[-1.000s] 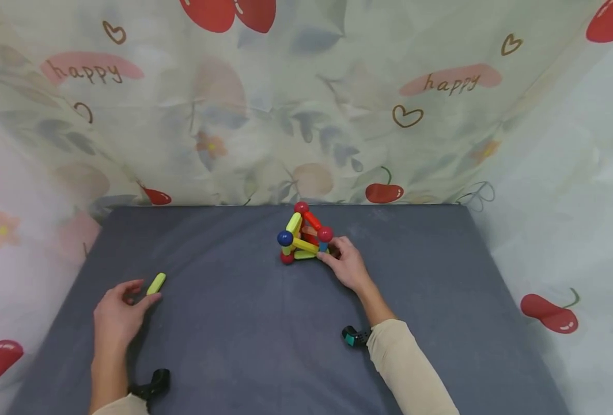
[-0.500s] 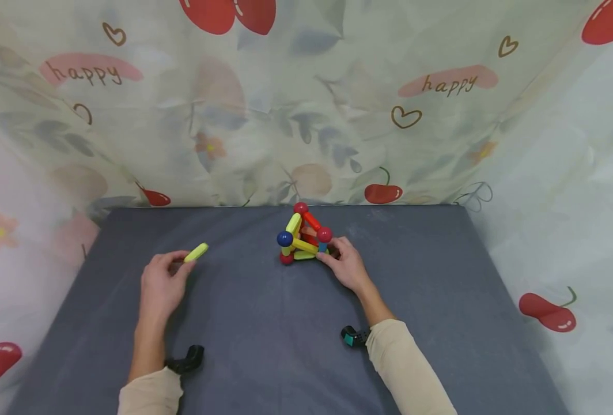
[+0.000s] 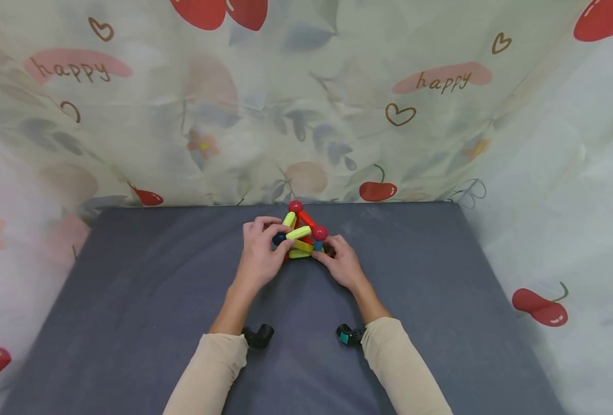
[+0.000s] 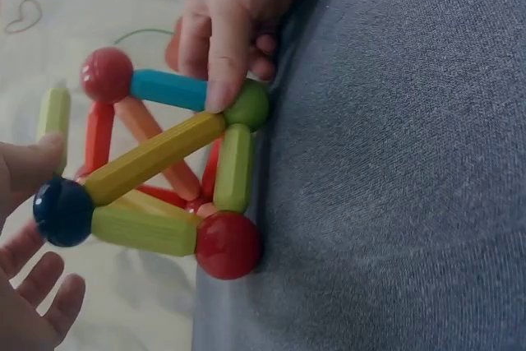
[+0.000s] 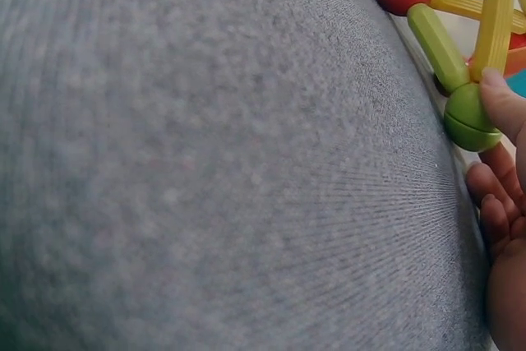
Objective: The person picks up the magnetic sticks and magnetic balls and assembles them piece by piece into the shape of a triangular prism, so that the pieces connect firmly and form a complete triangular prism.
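A frame of coloured sticks and balls (image 3: 305,218) stands at the far middle of the table. My left hand (image 3: 258,253) is at its left side, pinching a yellow-green stick (image 3: 299,232) between thumb and fingers. In the left wrist view this stick's lower end is right at the dark blue ball (image 4: 63,212), with the thumb partly covering it. At the frame's right lower corner, my right hand (image 3: 344,265) grips the green ball (image 5: 470,117), its thumb pressed where the yellow stick meets it. A blue stick (image 4: 168,88) rises from that corner to a red ball (image 4: 107,76).
A dark grey cloth covers the table (image 3: 306,346). Behind it hangs a printed curtain (image 3: 265,115), close to the frame's back. A black wrist camera (image 3: 258,336) sits on the left wrist and another wrist camera (image 3: 349,335) on the right.
My left hand has picked the yellow-green stick up from the left of the table and carried it right to the frame's dark blue ball. My right hand has stayed at the green corner.
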The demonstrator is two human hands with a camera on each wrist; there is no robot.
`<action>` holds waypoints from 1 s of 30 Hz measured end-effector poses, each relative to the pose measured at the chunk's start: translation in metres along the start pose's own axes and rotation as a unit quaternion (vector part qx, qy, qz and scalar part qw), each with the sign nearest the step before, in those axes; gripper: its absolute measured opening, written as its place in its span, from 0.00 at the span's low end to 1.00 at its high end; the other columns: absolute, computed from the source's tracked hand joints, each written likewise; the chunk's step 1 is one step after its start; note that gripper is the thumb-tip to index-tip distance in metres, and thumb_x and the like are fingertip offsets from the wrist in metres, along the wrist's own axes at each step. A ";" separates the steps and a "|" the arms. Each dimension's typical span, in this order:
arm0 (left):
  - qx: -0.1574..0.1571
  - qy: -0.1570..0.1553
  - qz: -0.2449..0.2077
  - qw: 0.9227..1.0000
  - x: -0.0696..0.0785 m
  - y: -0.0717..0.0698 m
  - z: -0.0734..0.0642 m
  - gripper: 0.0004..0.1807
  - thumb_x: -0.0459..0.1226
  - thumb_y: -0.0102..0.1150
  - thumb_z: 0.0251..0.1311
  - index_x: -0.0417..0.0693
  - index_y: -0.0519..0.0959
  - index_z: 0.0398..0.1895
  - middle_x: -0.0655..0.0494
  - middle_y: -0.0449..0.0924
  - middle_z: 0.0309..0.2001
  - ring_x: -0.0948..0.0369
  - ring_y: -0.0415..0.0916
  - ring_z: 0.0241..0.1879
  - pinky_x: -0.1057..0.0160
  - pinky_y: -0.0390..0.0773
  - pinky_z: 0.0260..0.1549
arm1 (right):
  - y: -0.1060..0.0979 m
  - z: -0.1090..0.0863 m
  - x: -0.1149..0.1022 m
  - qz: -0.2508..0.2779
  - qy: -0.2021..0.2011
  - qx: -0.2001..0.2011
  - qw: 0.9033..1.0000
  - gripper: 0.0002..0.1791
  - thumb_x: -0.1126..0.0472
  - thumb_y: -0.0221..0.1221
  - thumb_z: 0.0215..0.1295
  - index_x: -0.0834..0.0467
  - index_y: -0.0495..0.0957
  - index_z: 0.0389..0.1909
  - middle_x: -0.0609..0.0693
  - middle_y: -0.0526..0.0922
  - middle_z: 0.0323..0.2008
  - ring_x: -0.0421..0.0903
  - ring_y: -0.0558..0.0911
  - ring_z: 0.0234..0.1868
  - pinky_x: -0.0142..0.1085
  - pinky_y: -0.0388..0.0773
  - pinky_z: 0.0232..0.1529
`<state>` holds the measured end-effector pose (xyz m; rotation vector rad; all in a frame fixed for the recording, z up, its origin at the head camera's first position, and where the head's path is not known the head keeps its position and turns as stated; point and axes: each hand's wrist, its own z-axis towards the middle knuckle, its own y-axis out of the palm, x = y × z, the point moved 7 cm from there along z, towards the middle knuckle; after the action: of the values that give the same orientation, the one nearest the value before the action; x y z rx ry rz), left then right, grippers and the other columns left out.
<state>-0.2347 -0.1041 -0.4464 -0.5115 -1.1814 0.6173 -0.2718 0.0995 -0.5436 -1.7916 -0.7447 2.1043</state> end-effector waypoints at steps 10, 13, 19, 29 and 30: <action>-0.004 0.042 0.137 0.990 0.006 0.006 0.006 0.10 0.45 0.65 0.67 0.56 0.85 0.49 0.50 0.72 0.63 0.47 0.62 0.58 0.46 0.70 0.55 | 0.003 0.003 -0.002 -0.003 -0.004 -0.001 1.000 0.16 0.53 0.67 0.68 0.57 0.83 0.50 0.54 0.78 0.42 0.46 0.76 0.36 0.36 0.74 0.41; -0.003 0.047 0.172 0.984 0.008 0.007 0.006 0.10 0.45 0.65 0.68 0.56 0.85 0.48 0.50 0.72 0.64 0.47 0.63 0.58 0.47 0.71 0.52 | 0.004 0.004 -0.002 -0.005 -0.003 -0.003 1.000 0.15 0.53 0.67 0.68 0.57 0.83 0.50 0.54 0.78 0.42 0.47 0.77 0.36 0.36 0.74 0.41; -0.010 0.010 0.139 0.990 0.004 0.006 0.002 0.17 0.46 0.66 0.66 0.53 0.82 0.56 0.49 0.70 0.65 0.47 0.66 0.58 0.49 0.75 0.55 | 0.006 0.004 -0.001 -0.006 0.000 -0.007 1.000 0.16 0.51 0.67 0.68 0.57 0.83 0.50 0.54 0.78 0.43 0.46 0.77 0.37 0.35 0.74 0.41; -0.024 -0.056 0.074 0.995 -0.005 0.003 -0.002 0.26 0.50 0.66 0.65 0.52 0.76 0.63 0.51 0.73 0.56 0.53 0.77 0.49 0.53 0.82 0.48 | 0.002 0.001 0.002 -0.036 0.014 -0.032 0.999 0.20 0.49 0.67 0.67 0.56 0.80 0.53 0.55 0.76 0.43 0.47 0.75 0.38 0.38 0.73 0.42; -0.024 -0.049 0.083 0.995 -0.004 0.001 -0.002 0.28 0.52 0.66 0.64 0.52 0.76 0.64 0.51 0.73 0.58 0.52 0.76 0.51 0.51 0.81 0.50 | 0.002 -0.001 0.000 -0.048 0.016 -0.041 0.998 0.24 0.47 0.68 0.66 0.56 0.78 0.56 0.55 0.75 0.44 0.48 0.75 0.40 0.39 0.73 0.43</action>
<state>-0.2345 -0.1064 -0.4504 -0.6301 -1.2562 0.7641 -0.2711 0.0983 -0.5449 -1.7888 -0.9017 2.0062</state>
